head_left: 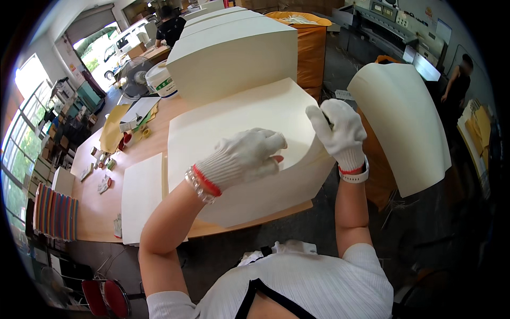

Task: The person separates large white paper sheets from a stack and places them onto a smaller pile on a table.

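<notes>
A large cream-white paper sheet [234,114] lies on the wooden table in front of me, its right side bowed upward. My right hand [340,130], in a white knitted glove, is closed at the raised right edge, thumb apparently on one side and fingers on the other. A small dark spot shows between thumb and fingers; I cannot make out what it is. Over the middle of the sheet is my left hand [247,154], also gloved. Its fingers are bent but apart, with one bare fingertip showing and nothing visible in them.
Tall stacks of white paper [234,58] stand behind the sheet. Another stack [143,196] lies to the left on the table [85,212]. A bent sheet [404,127] rests over an orange sack at right. A bucket [161,80] and fan stand back left; two people are farther off.
</notes>
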A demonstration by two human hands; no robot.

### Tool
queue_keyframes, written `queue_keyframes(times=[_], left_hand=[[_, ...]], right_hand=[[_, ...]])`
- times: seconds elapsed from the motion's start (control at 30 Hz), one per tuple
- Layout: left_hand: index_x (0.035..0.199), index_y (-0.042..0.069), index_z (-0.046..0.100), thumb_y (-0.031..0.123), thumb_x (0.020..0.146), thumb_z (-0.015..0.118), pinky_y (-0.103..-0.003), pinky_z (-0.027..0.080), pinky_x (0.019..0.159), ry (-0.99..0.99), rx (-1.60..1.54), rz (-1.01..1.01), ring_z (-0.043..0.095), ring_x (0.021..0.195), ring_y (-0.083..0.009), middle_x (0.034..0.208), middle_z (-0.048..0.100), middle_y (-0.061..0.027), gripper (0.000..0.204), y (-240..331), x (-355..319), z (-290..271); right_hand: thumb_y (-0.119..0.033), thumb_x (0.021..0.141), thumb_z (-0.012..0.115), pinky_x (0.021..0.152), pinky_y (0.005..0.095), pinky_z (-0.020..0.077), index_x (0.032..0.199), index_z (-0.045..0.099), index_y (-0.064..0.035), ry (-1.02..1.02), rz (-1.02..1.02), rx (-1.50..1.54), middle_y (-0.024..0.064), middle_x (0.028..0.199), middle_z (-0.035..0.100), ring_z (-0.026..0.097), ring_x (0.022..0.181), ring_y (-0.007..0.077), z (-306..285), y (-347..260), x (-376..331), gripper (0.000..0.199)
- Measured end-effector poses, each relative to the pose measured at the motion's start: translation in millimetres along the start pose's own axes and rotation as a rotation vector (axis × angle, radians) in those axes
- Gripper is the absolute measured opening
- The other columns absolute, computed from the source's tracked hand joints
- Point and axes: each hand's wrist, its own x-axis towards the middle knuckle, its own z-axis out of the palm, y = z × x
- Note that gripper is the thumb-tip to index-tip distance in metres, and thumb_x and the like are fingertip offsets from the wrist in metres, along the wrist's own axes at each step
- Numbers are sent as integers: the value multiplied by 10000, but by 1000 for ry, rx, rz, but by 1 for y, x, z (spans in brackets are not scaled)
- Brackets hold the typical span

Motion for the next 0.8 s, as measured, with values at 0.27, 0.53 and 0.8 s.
queue_keyframes(times=[0.27,0.53,0.8], left_hand=[[892,36,590,78,829,639,-380,503,775,194,-134,88,604,917,-291,979,639,-90,90,-16,20,32],[917,36,536,-34,810,684,-321,511,826,106,-460,-2,607,966,-233,1145,672,-97,196,-7,13,19],[1066,35,594,-25,797,738,-336,516,864,134,-526,-126,616,995,-243,1157,659,-130,311,-4,13,20]], right_hand=[[-76,831,645,528,361,411,957,638,-47,109,85,-45,67,663,433,503,592,233,14,3,-12,130],[-25,801,631,512,346,397,993,621,-11,158,271,75,66,664,452,505,585,216,14,0,-24,193],[-23,871,607,518,357,397,1001,625,-11,126,490,234,70,659,469,485,555,232,10,-4,-24,132]])
